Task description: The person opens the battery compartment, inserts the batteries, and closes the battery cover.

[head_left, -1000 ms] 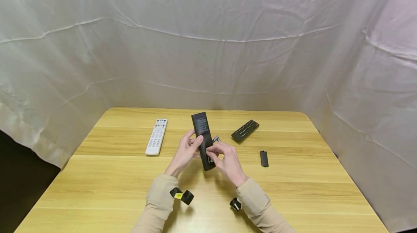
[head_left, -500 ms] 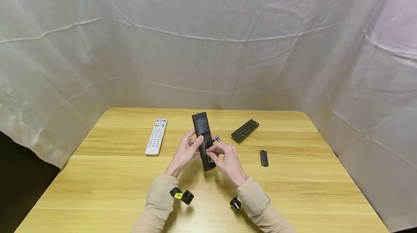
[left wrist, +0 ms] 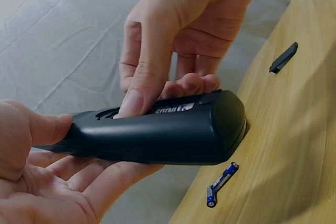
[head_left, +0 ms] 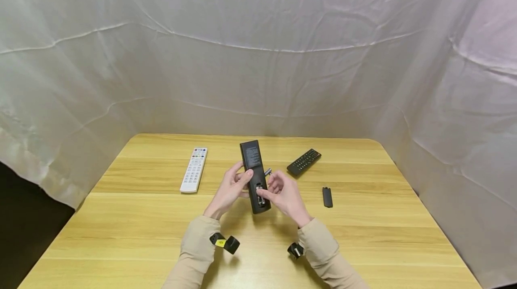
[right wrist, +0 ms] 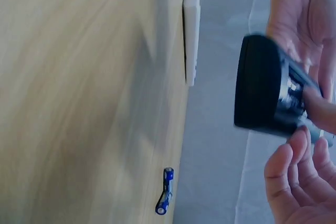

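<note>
My left hand (head_left: 229, 188) holds a black remote control (head_left: 252, 156) above the table, back side up, thumb on its back and fingers beneath. Its battery compartment is uncovered at the lower end, and batteries (left wrist: 176, 109) show inside. The right hand (head_left: 286, 194) presses its thumb into the compartment at the end of a battery. Its other fingers are bent beside the remote's edge, and none of them grips anything. On the table beyond the remote lie two blue batteries (left wrist: 222, 183), partly hidden in the head view. A small black battery cover (head_left: 327, 197) rests to the right.
A white remote control (head_left: 194, 170) lies face up on the wooden table (head_left: 133, 235) at the left. Another black remote (head_left: 304, 162) lies face up at back right. Grey cloth (head_left: 258, 78) hangs behind the table and along its sides.
My right fingers have lifted off the compartment and moved outward, leaving the thumb pressing in it. More of the batteries shows. The remote has shifted slightly right and tilted a little.
</note>
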`<state>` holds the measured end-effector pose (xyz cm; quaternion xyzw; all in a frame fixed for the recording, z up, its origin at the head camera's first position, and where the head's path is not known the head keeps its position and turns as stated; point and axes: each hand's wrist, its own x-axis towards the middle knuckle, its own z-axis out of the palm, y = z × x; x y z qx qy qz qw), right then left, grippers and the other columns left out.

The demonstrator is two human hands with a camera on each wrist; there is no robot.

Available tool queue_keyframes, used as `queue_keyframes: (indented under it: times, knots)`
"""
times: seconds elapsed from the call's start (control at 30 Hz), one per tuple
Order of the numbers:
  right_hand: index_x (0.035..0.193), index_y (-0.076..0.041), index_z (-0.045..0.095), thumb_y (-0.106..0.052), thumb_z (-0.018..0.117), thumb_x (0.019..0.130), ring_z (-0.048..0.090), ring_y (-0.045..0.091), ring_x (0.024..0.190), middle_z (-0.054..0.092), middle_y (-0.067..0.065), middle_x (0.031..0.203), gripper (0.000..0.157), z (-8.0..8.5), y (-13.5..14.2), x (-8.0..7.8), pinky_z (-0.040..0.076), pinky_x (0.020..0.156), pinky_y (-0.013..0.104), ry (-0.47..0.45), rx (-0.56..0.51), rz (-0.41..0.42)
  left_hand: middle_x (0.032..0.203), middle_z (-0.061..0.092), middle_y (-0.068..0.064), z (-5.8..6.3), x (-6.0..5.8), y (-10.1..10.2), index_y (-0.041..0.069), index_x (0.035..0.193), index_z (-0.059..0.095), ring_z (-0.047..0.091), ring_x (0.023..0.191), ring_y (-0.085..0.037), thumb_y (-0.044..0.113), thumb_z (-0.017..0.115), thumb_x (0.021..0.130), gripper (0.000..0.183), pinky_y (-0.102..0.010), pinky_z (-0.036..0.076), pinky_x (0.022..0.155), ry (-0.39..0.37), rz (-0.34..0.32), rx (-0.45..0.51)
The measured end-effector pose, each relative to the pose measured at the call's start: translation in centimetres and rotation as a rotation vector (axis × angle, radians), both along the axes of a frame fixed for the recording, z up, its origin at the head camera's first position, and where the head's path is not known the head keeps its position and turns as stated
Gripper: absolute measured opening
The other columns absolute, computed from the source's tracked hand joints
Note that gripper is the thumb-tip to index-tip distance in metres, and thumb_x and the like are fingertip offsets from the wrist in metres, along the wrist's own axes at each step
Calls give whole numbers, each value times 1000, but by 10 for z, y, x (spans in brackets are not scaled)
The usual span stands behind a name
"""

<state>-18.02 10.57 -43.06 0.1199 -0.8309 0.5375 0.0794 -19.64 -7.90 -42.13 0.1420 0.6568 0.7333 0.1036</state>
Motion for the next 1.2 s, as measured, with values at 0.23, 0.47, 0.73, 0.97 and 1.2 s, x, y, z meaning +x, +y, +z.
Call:
queue_keyframes:
  times: [0.23, 0.47, 0.73, 0.97, 1.2]
  knots:
    - [86, -3, 57, -13, 90, 73, 54, 10, 62, 62, 4, 71, 36, 6, 8, -2, 46, 56, 17, -95, -1, 20, 129, 60, -38, 0, -1, -1, 7, 152, 37, 74, 85, -13, 21, 47, 108, 48, -47, 66, 78, -3, -41, 0]
    - [85, -6, 57, -14, 90, 72, 54, 12, 63, 61, 1, 71, 36, 6, 9, -2, 45, 56, 18, -128, 6, 14, 131, 59, -37, 1, 0, -1, 7, 153, 35, 75, 91, -19, 23, 49, 107, 50, -47, 66, 79, -7, -59, -4]
    - [84, -6, 57, -14, 89, 72, 55, 11, 63, 61, 1, 71, 35, 6, 10, -2, 46, 56, 18, -137, 2, 20, 131, 60, -37, 1, 0, 0, 8, 153, 36, 75, 90, -17, 21, 48, 108, 49, -45, 66, 77, -9, -54, -18]
    - [83, -5, 59, -14, 88, 75, 54, 10, 64, 61, 1, 73, 32, 5, 11, -3, 48, 59, 18, -126, 9, 57, 131, 59, -38, 1, 0, -1, 5, 153, 34, 75, 92, -20, 22, 46, 108, 50, -47, 66, 77, 3, -60, -24]
    - [85, -2, 59, -15, 86, 79, 52, 7, 63, 61, 4, 74, 30, 5, 11, -3, 47, 58, 16, -84, 22, 106, 129, 59, -39, 1, 0, -2, 4, 153, 34, 75, 89, -17, 23, 46, 108, 50, -49, 66, 79, 5, -57, -16]
